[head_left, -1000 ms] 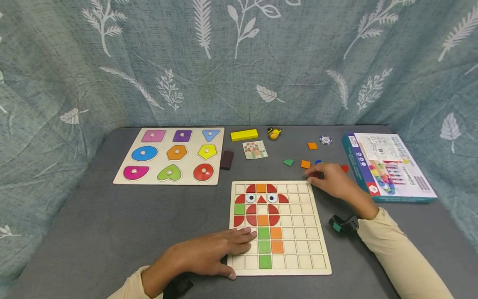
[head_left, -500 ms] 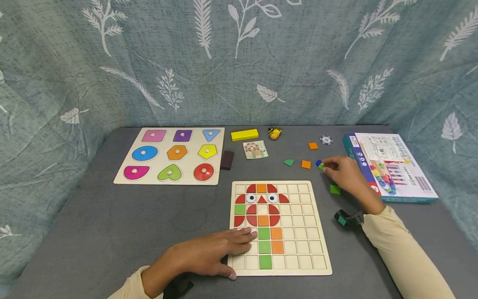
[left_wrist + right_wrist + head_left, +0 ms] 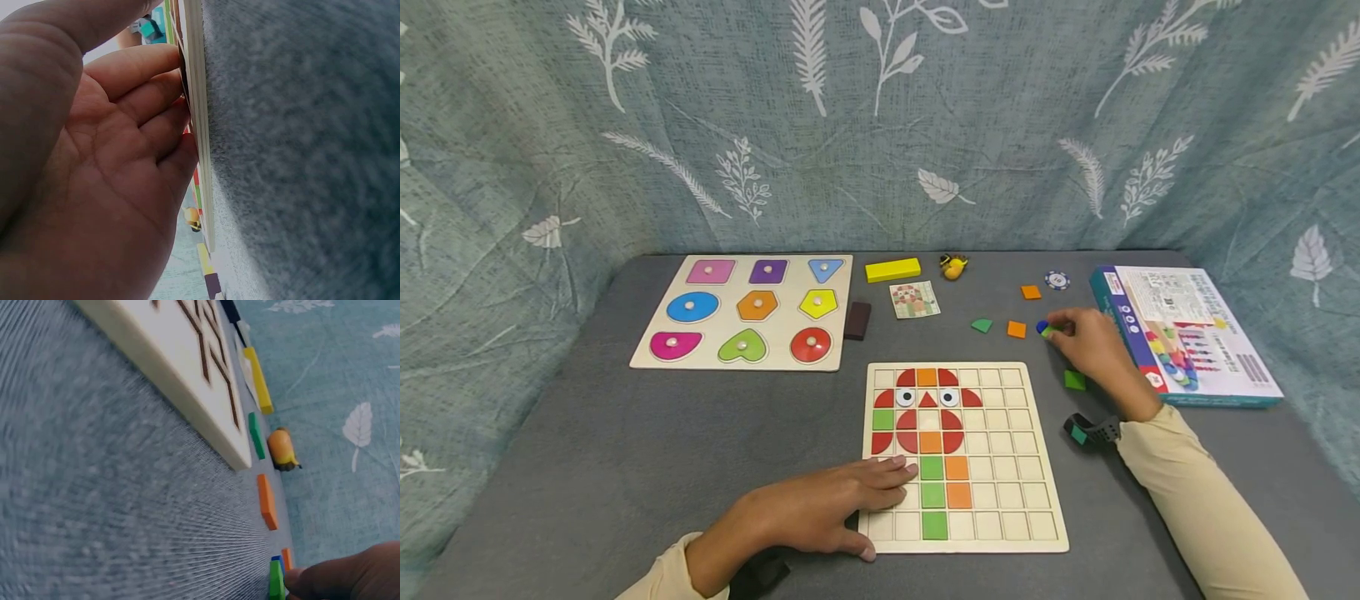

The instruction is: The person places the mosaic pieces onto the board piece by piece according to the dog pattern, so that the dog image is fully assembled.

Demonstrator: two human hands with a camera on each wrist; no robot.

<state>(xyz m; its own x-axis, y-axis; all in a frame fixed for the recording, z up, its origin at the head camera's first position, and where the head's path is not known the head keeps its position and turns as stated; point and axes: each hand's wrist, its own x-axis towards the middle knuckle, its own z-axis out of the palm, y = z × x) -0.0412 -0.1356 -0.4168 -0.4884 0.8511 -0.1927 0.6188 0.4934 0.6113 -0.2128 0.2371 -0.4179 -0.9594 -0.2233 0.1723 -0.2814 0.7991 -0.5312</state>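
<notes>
My left hand (image 3: 823, 504) lies over the lower left of the wooden grid board (image 3: 1018, 467), fingers extended on its surface and thumb at the front edge. Up close, the left wrist view has the palm (image 3: 119, 169) beside the board's edge. Red, orange and green tiles and two eye pieces fill part of the grid. Beyond the board's far right corner, my right hand (image 3: 1093, 343) pinches a small green tile (image 3: 276, 579) between thumb and fingers, right beside a blue piece (image 3: 1042, 326). Its other fingers are partly hidden. Another green tile (image 3: 1075, 380) lies below this hand.
Two orange tiles (image 3: 1017, 330), a dark green piece (image 3: 981, 325) and a poker chip (image 3: 1057, 280) lie behind the board. A boxed toy (image 3: 1195, 333) stands right. Further left are a pattern card (image 3: 914, 300), yellow block (image 3: 892, 270), dark block (image 3: 857, 321) and knob puzzle (image 3: 647, 354).
From the board's far right corner my right hand has moved right to the green tile beside the blue piece, uncovering the other green tile. My left hand has stayed put.
</notes>
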